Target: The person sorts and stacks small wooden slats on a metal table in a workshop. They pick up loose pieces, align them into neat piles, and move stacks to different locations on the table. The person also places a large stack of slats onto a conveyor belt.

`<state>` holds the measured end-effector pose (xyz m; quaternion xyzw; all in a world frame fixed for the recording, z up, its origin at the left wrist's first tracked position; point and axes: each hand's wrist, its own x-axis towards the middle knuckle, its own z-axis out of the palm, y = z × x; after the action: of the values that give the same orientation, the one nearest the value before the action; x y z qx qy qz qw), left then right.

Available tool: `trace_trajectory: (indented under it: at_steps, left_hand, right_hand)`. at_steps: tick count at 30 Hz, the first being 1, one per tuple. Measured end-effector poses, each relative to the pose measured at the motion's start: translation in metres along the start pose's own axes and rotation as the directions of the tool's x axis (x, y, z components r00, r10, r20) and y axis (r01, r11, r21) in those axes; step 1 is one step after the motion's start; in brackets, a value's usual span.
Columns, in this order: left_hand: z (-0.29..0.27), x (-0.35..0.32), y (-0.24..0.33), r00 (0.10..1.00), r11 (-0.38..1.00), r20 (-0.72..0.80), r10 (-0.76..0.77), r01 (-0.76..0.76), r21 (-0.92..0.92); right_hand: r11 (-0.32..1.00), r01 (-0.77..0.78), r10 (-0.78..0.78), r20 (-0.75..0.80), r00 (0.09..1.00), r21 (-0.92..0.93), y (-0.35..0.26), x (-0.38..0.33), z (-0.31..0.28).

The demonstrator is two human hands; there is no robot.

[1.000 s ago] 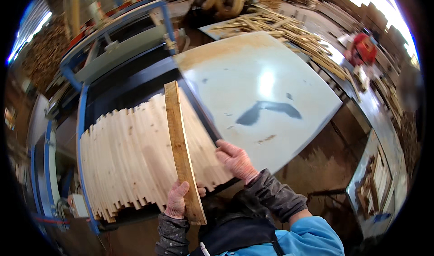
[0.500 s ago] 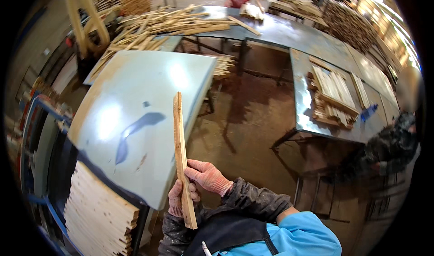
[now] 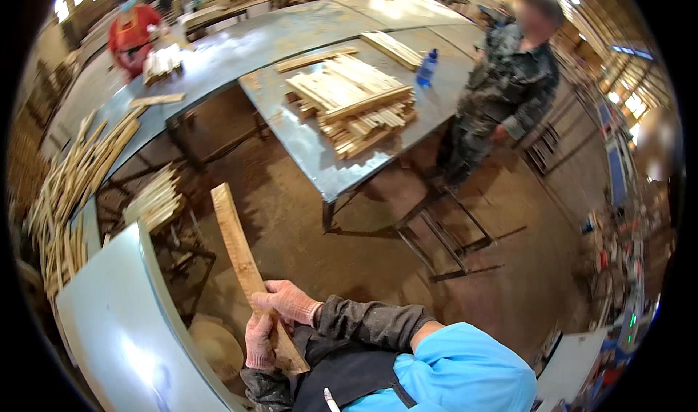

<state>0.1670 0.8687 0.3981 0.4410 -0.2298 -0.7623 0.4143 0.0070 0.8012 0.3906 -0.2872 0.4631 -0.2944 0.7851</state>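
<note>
Gripping a wooden plank [image 3: 242, 254] at its near end with the curled fingers of the gloved left hand [image 3: 259, 341] and gloved right hand [image 3: 289, 301]. Holding it slanted toward the far left, above the floor [image 3: 291, 230], right of a glossy pale-blue desk [image 3: 116, 303]. Facing a farther desk [image 3: 313, 166] with stacked slats [image 3: 349, 92] and a blue bottle [image 3: 427, 69], left of a person in camouflage [image 3: 509, 81].

The hands [image 3: 291, 301] hide part of the wooden board [image 3: 243, 258].
</note>
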Motion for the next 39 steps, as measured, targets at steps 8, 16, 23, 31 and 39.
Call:
trace_trajectory:
  at_steps: [8, 16, 23, 31, 39]
  left_hand:
    - [-0.001, 0.179, 0.039, 0.966, 0.909, 0.171, -0.193, 0.110, 0.402]
    - [-0.046, 0.282, 0.057, 0.950, 0.874, -0.053, -0.308, 0.304, 0.378]
    - [-0.063, 0.380, 0.095, 0.924, 0.858, -0.283, -0.258, 0.354, 0.373]
    - [-0.002, 0.466, 0.152, 0.861, 0.851, -0.394, -0.323, 0.446, 0.278]
    - [-0.003, 0.539, 0.125, 0.803, 0.795, -0.391, -0.449, 0.559, 0.234]
  right_hand:
    - [0.869, 0.485, -0.332, -0.604, 0.725, 0.104, -0.063, 0.071, -0.129]
    - [0.848, 0.442, -0.396, -0.904, 0.164, -0.292, -0.129, 0.137, -0.340]
    - [0.322, -0.741, -0.682, -0.687, 0.250, -0.589, -0.236, 0.217, -0.533]
    - [0.997, -0.063, -0.052, -0.990, -0.132, -0.044, -0.294, 0.258, -0.607]
    - [0.949, -0.300, -0.109, -0.994, -0.033, -0.094, -0.315, 0.269, -0.609]
